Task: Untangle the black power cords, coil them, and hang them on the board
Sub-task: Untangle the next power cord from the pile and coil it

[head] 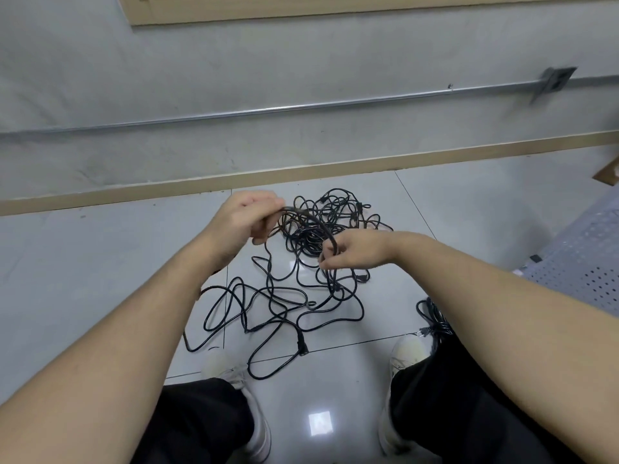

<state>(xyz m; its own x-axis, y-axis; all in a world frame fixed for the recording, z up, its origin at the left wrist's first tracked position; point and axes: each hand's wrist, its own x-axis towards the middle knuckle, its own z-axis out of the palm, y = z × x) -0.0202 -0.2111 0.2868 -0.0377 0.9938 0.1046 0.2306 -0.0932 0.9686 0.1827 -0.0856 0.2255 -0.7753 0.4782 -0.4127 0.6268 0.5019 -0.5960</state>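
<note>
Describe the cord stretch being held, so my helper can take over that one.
Look above the tangled pile on the tiled floor. A black cord stretch arches between left hand and right hand; unlike the others, it's lifted.

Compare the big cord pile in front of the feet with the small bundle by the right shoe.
The big pile sprawls in loose, crossing loops over several floor tiles; the small bundle is bunched tight, partly behind the right forearm. Both hands, left hand and right hand, grip a strand from the pile; neither touches the bundle. Both are black cords on the floor.
</note>
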